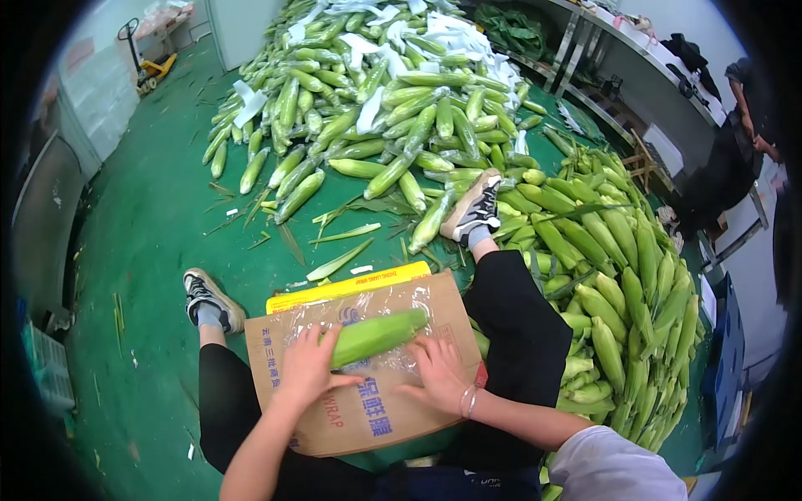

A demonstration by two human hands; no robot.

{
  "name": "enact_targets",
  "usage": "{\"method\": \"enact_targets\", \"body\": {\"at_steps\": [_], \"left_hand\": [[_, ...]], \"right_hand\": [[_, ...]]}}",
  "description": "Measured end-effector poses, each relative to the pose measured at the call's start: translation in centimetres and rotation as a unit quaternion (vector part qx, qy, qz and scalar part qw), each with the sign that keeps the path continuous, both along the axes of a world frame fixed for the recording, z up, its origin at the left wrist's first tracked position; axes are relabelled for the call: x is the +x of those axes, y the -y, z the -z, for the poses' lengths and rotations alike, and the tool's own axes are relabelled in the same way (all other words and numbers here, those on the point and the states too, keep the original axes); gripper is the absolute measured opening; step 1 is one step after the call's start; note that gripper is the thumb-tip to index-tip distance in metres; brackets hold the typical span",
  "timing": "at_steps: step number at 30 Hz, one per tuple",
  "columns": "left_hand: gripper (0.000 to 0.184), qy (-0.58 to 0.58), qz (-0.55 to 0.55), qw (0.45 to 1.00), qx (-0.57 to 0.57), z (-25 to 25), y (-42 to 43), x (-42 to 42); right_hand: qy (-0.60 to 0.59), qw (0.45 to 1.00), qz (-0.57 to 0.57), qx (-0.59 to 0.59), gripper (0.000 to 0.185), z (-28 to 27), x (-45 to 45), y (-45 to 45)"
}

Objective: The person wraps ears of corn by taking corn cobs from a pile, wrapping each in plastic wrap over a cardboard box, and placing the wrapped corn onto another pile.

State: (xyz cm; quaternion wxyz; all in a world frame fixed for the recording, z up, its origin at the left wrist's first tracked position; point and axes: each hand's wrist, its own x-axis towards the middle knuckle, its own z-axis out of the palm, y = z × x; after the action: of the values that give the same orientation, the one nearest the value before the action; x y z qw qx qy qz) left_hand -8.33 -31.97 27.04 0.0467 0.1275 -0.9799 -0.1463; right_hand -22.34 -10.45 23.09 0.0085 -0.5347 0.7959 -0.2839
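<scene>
A green ear of corn in its husk (pixel 378 336) lies slanted on a sheet of clear plastic wrap (pixel 409 302), spread over a cardboard box (pixel 313 426) on my lap. My left hand (pixel 307 367) rests at the corn's left end, thumb apart from the fingers; whether it presses the corn or only the wrap is hard to tell. At the right end, my right hand (pixel 439 376) lies on the wrap with fingers spread, just below the corn's tip. Behind the cardboard's far edge sits a yellow wrap box (pixel 355 285).
Unwrapped ears of corn (pixel 622 284) are heaped by my right leg. Ahead rises a big pile of wrapped corn (pixel 401 117) with white strips on it. Loose husk leaves (pixel 341 259) litter the green floor (pixel 159 225). Another person (pixel 735 150) stands at far right.
</scene>
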Motion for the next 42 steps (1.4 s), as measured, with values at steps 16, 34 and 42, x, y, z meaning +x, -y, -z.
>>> {"method": "enact_targets", "body": {"at_steps": [16, 34, 42], "left_hand": [[0.082, 0.116, 0.007, 0.991, 0.065, -0.9, -4.5, 4.5], [0.068, 0.264, -0.254, 0.692, 0.622, 1.3, -10.1, 4.5], [0.040, 0.274, -0.240, 0.720, 0.591, -2.4, -14.7, 12.6]], "right_hand": [[0.044, 0.997, 0.053, 0.022, 0.030, -0.8, 3.0, -1.8], [0.024, 0.937, -0.318, 0.144, 0.067, 1.8, -3.1, 7.5], [0.395, 0.853, -0.297, 0.169, 0.046, -0.1, -2.3, -0.8]]}}
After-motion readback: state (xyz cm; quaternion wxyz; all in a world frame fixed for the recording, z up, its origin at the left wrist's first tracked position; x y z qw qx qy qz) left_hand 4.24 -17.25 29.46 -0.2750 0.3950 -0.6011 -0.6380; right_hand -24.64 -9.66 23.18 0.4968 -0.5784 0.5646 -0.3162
